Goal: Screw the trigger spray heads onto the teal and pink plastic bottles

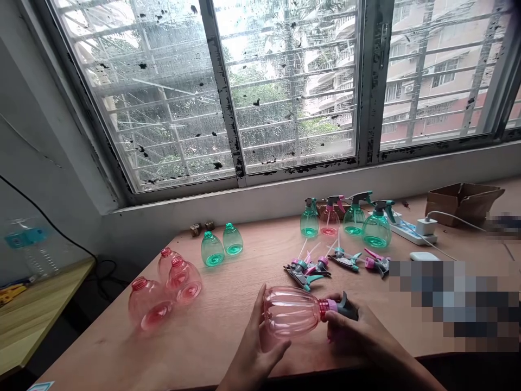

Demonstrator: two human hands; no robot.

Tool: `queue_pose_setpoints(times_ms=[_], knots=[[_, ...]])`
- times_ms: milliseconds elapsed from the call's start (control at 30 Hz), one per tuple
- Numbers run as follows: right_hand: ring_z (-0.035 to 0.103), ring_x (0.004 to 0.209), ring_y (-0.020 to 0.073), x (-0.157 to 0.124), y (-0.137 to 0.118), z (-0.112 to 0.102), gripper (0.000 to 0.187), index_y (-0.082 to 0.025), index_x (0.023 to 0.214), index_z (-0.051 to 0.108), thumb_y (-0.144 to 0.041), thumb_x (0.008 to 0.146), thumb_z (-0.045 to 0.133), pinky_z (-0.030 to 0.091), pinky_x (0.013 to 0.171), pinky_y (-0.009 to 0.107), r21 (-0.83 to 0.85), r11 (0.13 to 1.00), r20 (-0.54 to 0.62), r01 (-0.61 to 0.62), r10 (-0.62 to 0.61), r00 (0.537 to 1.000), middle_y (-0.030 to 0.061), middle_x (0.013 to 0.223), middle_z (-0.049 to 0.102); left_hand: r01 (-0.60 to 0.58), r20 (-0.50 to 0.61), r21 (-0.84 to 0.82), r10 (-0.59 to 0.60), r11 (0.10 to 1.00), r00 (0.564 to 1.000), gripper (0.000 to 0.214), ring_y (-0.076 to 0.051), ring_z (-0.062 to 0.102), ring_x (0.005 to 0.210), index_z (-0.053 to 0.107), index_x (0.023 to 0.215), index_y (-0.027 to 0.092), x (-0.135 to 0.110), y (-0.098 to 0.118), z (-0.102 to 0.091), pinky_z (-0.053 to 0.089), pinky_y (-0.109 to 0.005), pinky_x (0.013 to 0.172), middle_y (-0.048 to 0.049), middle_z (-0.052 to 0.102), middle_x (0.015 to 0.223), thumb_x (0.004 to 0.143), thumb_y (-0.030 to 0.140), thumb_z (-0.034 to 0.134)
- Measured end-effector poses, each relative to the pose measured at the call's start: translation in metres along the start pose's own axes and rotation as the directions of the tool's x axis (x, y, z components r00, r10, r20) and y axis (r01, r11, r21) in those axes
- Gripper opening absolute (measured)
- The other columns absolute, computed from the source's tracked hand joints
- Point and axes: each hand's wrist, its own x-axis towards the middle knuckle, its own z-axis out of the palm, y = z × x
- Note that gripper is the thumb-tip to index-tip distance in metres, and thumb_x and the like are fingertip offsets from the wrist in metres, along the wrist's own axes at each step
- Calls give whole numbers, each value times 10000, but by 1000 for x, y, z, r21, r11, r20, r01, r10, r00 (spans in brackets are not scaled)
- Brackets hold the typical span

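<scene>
A clear pink spray bottle (291,312) lies sideways in the air between my hands, its neck to the right. My left hand (258,347) cups its base, with the fingers along the bottom and the thumb stretched out below. Pinched at the neck, my right hand (350,323) grips the grey and pink spray head (344,307), whose trigger is partly hidden by my fingers. Just beyond the bottle, several loose spray heads (303,271) with thin tubes lie on the table. Open pink bottles (150,307) stand at the left, and two open green bottles (212,251) stand farther back.
Green spray bottles (376,231) and a pink one (329,222) with heads fitted stand at the back of the wooden table (240,288). Behind them, rightward, are a power strip (411,232) and a cardboard box (464,203). A pixelated patch covers the right side.
</scene>
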Motion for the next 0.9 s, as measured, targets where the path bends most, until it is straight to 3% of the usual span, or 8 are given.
queue_pose_setpoints(times_ms=[167, 300, 433, 600, 800, 900], knots=[[690, 559, 221, 1, 4, 0, 520, -177, 1014, 601, -558, 714, 791, 519, 545, 307, 18, 1000, -11, 3, -3, 1000, 18, 602, 726, 23, -10, 18, -22, 1000, 1000, 950, -311, 310, 1471, 135, 1558, 288, 0, -1, -1, 292, -446, 1206, -102, 296, 1619, 831, 384, 739], [683, 566, 213, 1, 5, -1, 525, -179, 1069, 577, -546, 749, 771, 522, 559, 308, 17, 1000, 71, 6, -7, 997, 16, 610, 722, 17, -42, 89, -13, 996, 999, 942, -308, 285, 1477, 141, 1556, 276, 1, -6, -3, 215, -466, 1232, -103, 299, 1613, 833, 365, 738], [692, 558, 213, -2, 2, 0, 497, -188, 1032, 593, -566, 755, 761, 522, 541, 297, 25, 1000, 60, -14, 13, 998, 8, 620, 713, 39, 1, 56, -39, 998, 999, 1021, -329, 266, 1483, 144, 1557, 235, 1, -8, -4, 159, -491, 1242, -138, 293, 1607, 783, 369, 796], [689, 537, 199, -3, -1, 1, 456, -179, 881, 628, -582, 728, 776, 532, 485, 279, 25, 999, 68, -27, 25, 997, 13, 660, 704, 90, 40, -38, -88, 995, 995, 1003, -360, 315, 1457, 175, 1553, 214, 2, -6, -3, 229, -516, 1218, -166, 326, 1582, 787, 397, 796], [663, 519, 177, -1, 5, 1, 428, -179, 882, 627, -546, 731, 788, 535, 481, 287, 71, 997, 48, 9, -13, 999, 1, 685, 684, 87, 29, -1, -87, 996, 996, 973, -360, 323, 1448, 217, 1547, 250, 0, -9, -4, 260, -499, 1204, -146, 318, 1588, 782, 414, 795], [651, 512, 180, -1, 6, 2, 477, -183, 900, 632, -580, 696, 799, 529, 480, 293, 67, 998, 25, 11, -13, 1000, -8, 661, 668, 76, 9, -8, -76, 997, 997, 1099, -349, 309, 1461, 95, 1568, 291, 0, -9, -3, 281, -480, 1198, -135, 268, 1615, 753, 393, 825]])
